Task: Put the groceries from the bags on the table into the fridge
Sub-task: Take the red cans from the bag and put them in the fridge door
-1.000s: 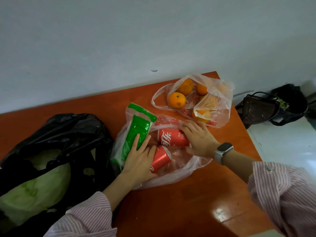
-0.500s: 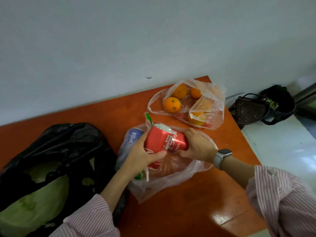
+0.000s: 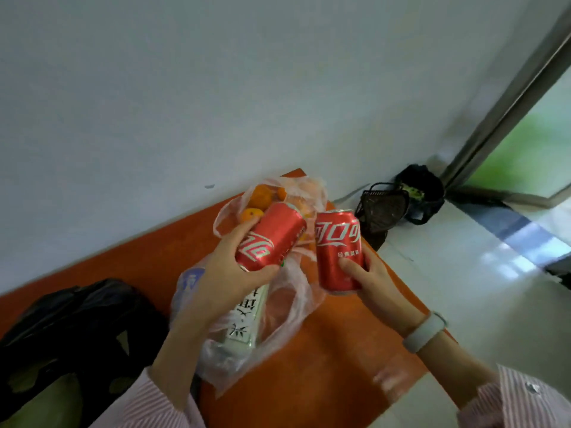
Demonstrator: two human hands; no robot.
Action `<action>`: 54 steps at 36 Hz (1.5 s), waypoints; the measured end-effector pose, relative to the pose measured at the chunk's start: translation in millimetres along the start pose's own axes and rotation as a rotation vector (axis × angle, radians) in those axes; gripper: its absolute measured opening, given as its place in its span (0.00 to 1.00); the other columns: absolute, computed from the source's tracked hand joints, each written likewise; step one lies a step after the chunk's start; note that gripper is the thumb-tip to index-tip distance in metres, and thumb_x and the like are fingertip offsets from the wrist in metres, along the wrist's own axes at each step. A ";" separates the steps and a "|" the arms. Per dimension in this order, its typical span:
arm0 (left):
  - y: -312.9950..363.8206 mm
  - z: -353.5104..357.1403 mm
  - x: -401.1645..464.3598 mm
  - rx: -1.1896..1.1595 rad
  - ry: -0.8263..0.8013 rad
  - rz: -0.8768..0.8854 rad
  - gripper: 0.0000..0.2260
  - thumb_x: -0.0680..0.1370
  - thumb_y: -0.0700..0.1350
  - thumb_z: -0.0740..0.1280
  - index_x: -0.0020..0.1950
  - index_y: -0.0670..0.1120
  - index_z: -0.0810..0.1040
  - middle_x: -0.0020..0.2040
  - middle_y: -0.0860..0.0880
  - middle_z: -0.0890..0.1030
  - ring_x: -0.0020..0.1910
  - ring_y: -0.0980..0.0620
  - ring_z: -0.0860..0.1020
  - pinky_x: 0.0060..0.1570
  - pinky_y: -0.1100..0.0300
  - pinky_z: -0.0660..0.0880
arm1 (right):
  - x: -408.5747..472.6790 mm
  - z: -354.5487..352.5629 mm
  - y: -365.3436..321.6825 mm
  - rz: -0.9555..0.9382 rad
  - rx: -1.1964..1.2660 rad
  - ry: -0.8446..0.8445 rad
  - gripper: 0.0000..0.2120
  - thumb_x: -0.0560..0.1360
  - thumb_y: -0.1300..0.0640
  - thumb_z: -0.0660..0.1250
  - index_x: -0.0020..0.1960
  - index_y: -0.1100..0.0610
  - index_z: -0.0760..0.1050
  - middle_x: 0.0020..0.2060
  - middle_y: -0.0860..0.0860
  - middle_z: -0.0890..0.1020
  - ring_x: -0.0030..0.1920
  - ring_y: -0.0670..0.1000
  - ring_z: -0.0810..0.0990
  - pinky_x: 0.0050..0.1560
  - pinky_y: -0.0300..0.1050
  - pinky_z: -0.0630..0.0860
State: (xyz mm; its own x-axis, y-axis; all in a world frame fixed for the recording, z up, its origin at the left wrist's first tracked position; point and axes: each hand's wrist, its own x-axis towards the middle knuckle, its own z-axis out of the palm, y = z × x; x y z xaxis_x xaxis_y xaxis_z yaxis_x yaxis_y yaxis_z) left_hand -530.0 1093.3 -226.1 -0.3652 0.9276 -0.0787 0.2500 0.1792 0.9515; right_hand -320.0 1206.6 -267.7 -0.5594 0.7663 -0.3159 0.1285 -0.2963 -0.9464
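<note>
My left hand point(image 3: 227, 281) grips a red cola can point(image 3: 272, 234), tilted, above the clear drinks bag point(image 3: 287, 307). In my right hand point(image 3: 367, 281) is a second red cola can point(image 3: 338, 250), held upright just past the table's right edge. Both cans hang in the air, clear of the bag. Inside the clear bag lie a white-and-green carton point(image 3: 247, 319) and a blue can point(image 3: 190, 281), partly hidden by my left arm. Behind the cans, a second clear bag of oranges point(image 3: 262, 196) rests on the orange table point(image 3: 324, 366). The fridge is out of view.
A black bag point(image 3: 77, 329) holding green cabbage fills the table's left side. On the white floor to the right stand a dark basket point(image 3: 383, 205) and a black bag point(image 3: 423, 186) by the wall. A door frame point(image 3: 506, 103) rises at the far right.
Both hands have lifted out of the clear bag, each with a red can. The view has swung up and to the right, and the door frame has come into sight.
</note>
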 end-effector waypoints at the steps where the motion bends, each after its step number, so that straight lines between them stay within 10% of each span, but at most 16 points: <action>1: 10.9 9.9 -3.4 0.059 0.006 0.051 0.36 0.60 0.51 0.75 0.66 0.62 0.66 0.60 0.57 0.71 0.52 0.54 0.78 0.49 0.55 0.79 | -11.0 -10.1 1.4 -0.003 0.031 0.020 0.49 0.51 0.34 0.76 0.68 0.48 0.64 0.60 0.51 0.76 0.58 0.54 0.78 0.57 0.54 0.77; 25: 189.1 565.3 -262.1 -0.205 -0.919 0.354 0.21 0.68 0.41 0.75 0.55 0.56 0.70 0.51 0.57 0.78 0.48 0.59 0.79 0.41 0.69 0.76 | -542.5 -329.0 88.6 -0.163 0.116 1.224 0.34 0.63 0.48 0.70 0.67 0.53 0.64 0.56 0.52 0.78 0.54 0.49 0.78 0.54 0.47 0.76; 35: 273.2 745.7 -375.5 -0.278 -1.197 0.500 0.22 0.60 0.59 0.72 0.53 0.59 0.76 0.49 0.57 0.82 0.47 0.59 0.81 0.49 0.58 0.77 | -705.2 -433.7 106.1 -0.290 0.052 1.682 0.23 0.69 0.60 0.71 0.61 0.50 0.66 0.51 0.49 0.78 0.49 0.44 0.78 0.43 0.33 0.77; 48: 478.4 934.8 -440.7 -0.502 -1.141 0.929 0.23 0.68 0.47 0.75 0.60 0.53 0.74 0.52 0.56 0.80 0.49 0.63 0.79 0.46 0.69 0.76 | -835.6 -655.3 -7.5 -0.644 -0.118 1.711 0.23 0.69 0.56 0.70 0.61 0.49 0.66 0.52 0.47 0.78 0.49 0.43 0.79 0.42 0.33 0.78; 54: 564.4 954.4 -438.4 -0.555 -0.985 1.096 0.24 0.68 0.48 0.75 0.61 0.56 0.72 0.53 0.60 0.78 0.52 0.65 0.78 0.47 0.70 0.76 | -856.3 -732.6 -76.7 -0.846 -0.123 1.593 0.32 0.66 0.45 0.73 0.65 0.51 0.66 0.56 0.51 0.78 0.55 0.51 0.79 0.54 0.50 0.77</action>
State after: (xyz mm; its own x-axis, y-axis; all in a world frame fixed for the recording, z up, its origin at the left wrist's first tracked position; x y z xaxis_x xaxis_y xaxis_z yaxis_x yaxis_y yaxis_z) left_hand 627.0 1100.7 61.6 0.5252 0.4005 0.7509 -0.4378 -0.6295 0.6419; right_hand 749.0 990.8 26.0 0.7295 0.4465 0.5181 0.3512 0.4056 -0.8439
